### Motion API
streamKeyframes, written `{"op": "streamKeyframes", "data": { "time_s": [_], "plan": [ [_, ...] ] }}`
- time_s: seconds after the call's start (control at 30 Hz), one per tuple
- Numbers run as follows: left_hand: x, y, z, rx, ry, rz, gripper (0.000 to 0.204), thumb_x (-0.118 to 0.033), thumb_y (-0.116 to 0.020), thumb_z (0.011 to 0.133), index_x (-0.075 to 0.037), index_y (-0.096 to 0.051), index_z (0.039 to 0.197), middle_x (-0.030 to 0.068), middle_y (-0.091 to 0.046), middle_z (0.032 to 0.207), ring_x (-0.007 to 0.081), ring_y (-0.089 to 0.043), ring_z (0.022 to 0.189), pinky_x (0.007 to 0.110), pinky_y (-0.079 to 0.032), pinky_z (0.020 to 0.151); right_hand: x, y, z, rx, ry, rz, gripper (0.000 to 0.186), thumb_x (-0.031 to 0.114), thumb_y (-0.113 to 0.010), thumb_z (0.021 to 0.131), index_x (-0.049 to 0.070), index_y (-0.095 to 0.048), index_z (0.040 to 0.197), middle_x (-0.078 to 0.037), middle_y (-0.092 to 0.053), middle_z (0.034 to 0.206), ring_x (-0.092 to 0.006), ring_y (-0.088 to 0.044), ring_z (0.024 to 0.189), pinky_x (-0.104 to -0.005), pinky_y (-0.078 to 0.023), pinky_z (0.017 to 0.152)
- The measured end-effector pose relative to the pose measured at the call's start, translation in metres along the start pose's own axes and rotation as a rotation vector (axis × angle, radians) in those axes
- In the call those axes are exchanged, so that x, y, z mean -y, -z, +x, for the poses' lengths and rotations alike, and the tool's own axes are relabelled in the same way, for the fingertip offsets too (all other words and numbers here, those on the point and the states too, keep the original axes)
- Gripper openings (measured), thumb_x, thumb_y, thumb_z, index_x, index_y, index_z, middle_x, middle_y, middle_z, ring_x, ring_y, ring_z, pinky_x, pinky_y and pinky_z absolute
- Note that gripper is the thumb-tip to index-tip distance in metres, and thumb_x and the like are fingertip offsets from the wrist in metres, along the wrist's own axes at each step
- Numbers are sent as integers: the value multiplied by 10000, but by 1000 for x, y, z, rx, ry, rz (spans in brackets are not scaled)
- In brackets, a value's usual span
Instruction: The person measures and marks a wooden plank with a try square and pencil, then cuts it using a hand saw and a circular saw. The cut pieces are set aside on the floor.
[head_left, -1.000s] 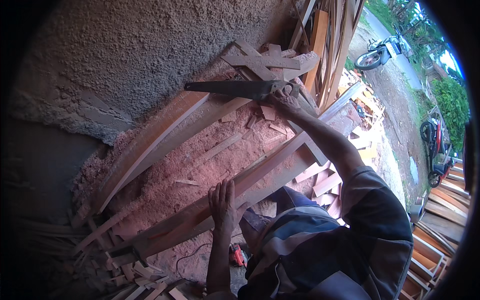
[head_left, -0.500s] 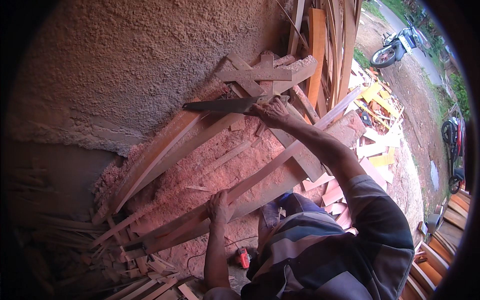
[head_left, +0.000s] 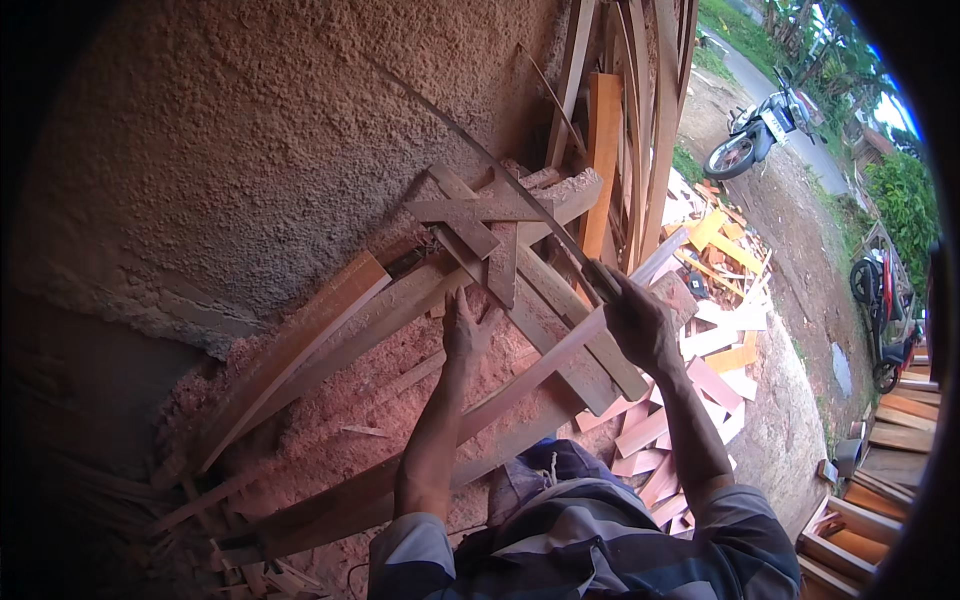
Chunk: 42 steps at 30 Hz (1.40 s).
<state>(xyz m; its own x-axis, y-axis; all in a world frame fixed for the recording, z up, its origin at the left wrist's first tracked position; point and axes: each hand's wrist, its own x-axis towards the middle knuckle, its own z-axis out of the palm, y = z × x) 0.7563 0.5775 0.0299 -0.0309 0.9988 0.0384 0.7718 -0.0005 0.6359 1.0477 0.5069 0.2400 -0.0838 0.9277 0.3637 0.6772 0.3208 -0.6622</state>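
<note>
My right hand is closed round the handle of a handsaw. Its thin blade is seen nearly edge-on and slants up and left over crossed wooden boards. My left hand has its thumb and fingers apart and holds nothing. It is beside a long wooden beam, below the crossed boards; whether it touches the beam I cannot tell. A long pale wooden strip runs diagonally between my forearms. An orange-brown plank leans along the beam's far side.
Pink sawdust covers the ground beneath the boards. A rough wall rises at the far left. Upright planks lean at the back, with scattered offcuts to the right. A motorcycle stands beyond.
My left hand has let go of the pale strip and moved away from me, opening. My right hand has moved right and nearer with the saw, whose blade now points up and left.
</note>
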Motion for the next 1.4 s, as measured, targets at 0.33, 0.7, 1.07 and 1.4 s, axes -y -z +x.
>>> {"op": "streamKeyframes", "data": {
  "time_s": [0.33,0.7,1.07,1.4],
  "plan": [
    [-6,-75,77,26,135,-57,1056,-295,-725,900,52,-42,1628,344,-135,1675,509,-365,1450,481,-403,1175,-38,101,-129,-271,-291,159,547,11,-632,973,-37,-509,1504,-177,-678,1346,-238,-659,1213,-373,-536,1013],
    [-6,90,87,174,22,-1063,696,-287,-726,958,59,-442,1492,202,-600,1219,124,-550,790,217,-484,511,-74,109,-144,-560,-368,389,497,-25,-596,973,-34,-539,1467,-92,-677,1319,-161,-619,1224,-331,-472,1057],
    [-85,155,31,-127,153,-1590,379,-274,-702,979,-69,-573,1270,-25,-521,860,35,-404,594,211,-323,445,-109,101,-203,-738,-479,537,444,-17,-649,957,-22,-617,1401,-58,-723,1104,-92,-639,936,-225,-506,804],
    [86,173,-72,-844,485,-179,829,-220,-848,793,44,-465,1479,247,-584,1298,377,-580,1250,464,-501,1040,-107,81,-194,-790,-427,528,445,61,-711,969,-55,-614,1388,-47,-677,1107,-99,-546,840,-276,-467,729]
  ]
}}
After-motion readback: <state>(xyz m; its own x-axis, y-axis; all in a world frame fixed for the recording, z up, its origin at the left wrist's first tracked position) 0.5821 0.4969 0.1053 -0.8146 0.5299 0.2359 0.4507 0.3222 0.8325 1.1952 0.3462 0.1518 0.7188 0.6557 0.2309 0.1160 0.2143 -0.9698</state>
